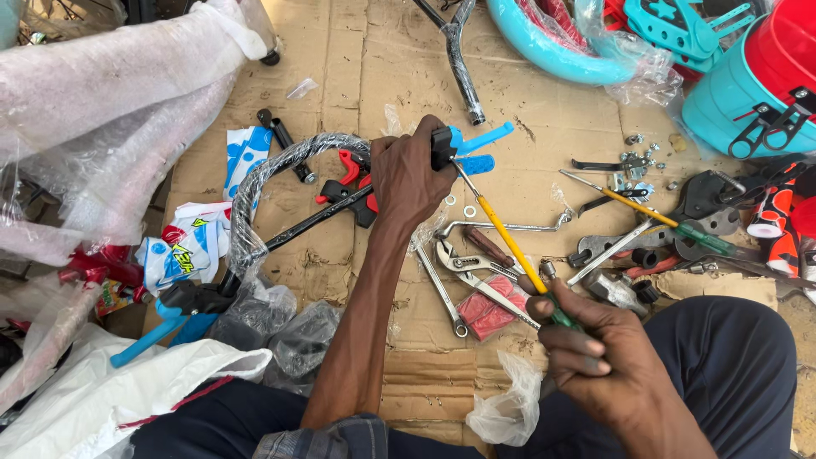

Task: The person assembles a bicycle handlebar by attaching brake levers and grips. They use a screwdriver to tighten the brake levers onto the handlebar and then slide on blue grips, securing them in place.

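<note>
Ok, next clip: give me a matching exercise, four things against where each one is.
Things:
1. yellow-shafted screwdriver
2. brake lever clamp
3. red pouch
4. second screwdriver, green handle

Places:
a. lying among tools beside the right knee
b. on the cardboard, under the pliers
c. in the right hand
d. gripped by the left hand

Pairs: 1-c, 2-d, 3-b, 4-a

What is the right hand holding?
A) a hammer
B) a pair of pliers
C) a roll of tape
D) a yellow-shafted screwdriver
D: the right hand grips the green handle of a screwdriver whose yellow shaft runs up to the black clamp held by the left hand; the pliers lie untouched on the cardboard.
</note>
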